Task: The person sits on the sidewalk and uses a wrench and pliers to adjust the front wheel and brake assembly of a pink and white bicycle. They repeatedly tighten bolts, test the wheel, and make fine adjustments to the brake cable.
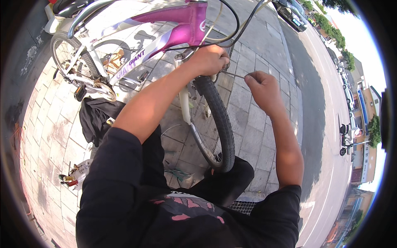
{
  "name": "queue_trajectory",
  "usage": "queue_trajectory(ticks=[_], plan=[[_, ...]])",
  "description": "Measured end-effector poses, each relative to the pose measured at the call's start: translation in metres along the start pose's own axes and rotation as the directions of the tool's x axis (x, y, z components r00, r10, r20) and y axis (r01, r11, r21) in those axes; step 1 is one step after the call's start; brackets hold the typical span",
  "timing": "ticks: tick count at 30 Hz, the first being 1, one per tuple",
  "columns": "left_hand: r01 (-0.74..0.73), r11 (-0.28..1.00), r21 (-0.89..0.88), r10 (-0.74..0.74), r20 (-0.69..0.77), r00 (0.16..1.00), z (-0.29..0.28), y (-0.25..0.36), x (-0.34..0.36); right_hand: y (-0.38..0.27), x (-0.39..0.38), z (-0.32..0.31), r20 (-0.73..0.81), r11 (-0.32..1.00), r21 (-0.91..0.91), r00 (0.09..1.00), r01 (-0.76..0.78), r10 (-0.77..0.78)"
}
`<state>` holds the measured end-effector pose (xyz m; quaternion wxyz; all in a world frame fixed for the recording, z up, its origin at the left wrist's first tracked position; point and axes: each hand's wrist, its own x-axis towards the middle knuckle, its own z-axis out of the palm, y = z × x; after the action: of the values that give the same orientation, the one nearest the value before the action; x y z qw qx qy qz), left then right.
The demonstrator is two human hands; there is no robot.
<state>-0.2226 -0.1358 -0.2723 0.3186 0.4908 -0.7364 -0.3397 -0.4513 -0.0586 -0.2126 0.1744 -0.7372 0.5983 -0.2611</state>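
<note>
In front of me stands a bicycle with a purple and white frame point(165, 40). My left hand point(210, 60) is curled at the top of the front fork point(184, 101), just above the front wheel's tire point(219, 120). What its fingers grip is hidden behind the hand. To its right, my right hand point(264, 89) pinches the end of a thin, dark rod or cable point(235, 74). That thin piece runs from my right fingertips toward my left hand; which of the two it is I cannot tell. Black cables point(236, 35) loop above both hands.
Black cloth point(97, 118) lies on the paving left of my arm, near a clear bag of tools point(78, 175). Loose greenish pieces point(178, 172) lie between my legs. A second bicycle's rear wheel point(68, 53) is farther left. A road point(318, 124) with a parked car point(291, 14) runs along the right.
</note>
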Motion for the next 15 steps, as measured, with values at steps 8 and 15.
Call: queue_trajectory(ticks=[8,15], plan=[[0.103,0.985,-0.135,-0.104,0.004,0.995,-0.003,0.003,-0.006,-0.043,0.043,-0.006,0.426,0.956,-0.293,0.899,0.029,0.104],[0.059,0.998,0.000,-0.059,-0.090,0.994,0.001,0.006,-0.004,-0.062,0.030,-0.019,0.727,0.211,-0.626,0.660,0.751,-0.192]])
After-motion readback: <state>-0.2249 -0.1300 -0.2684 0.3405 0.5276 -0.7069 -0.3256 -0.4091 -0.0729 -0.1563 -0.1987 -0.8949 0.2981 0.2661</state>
